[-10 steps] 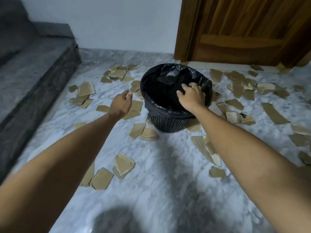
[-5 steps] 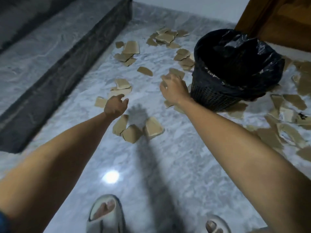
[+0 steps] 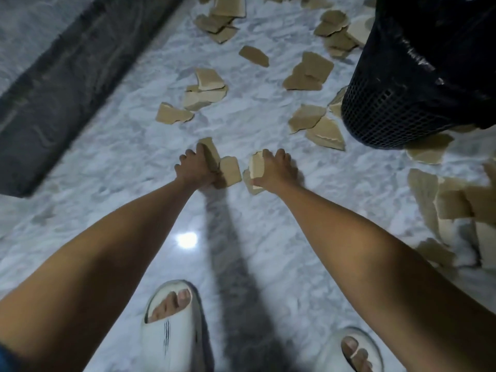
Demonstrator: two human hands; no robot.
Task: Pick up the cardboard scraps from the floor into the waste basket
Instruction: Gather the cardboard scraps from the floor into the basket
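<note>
Brown cardboard scraps lie all over the marble floor (image 3: 112, 162). My left hand (image 3: 193, 170) reaches down at the floor's middle and grips two scraps (image 3: 230, 170). Just to its right, my right hand (image 3: 276, 170) grips another torn scrap (image 3: 256, 167), fingers spread over its top. The waste basket (image 3: 397, 111), black mesh lined with a black bag, stands at the upper right, about an arm's length past my right hand. More scraps (image 3: 319, 124) lie against its base.
A dark stone step (image 3: 67, 84) runs along the left side. My feet in white slippers (image 3: 171, 328) stand at the bottom. A heap of larger scraps (image 3: 456, 205) lies at the right edge, and others (image 3: 206, 89) are scattered ahead.
I have bent lower and both hands have dropped to the floor. The left hand has taken two scraps and the right hand another. The basket has shifted to the upper right of view.
</note>
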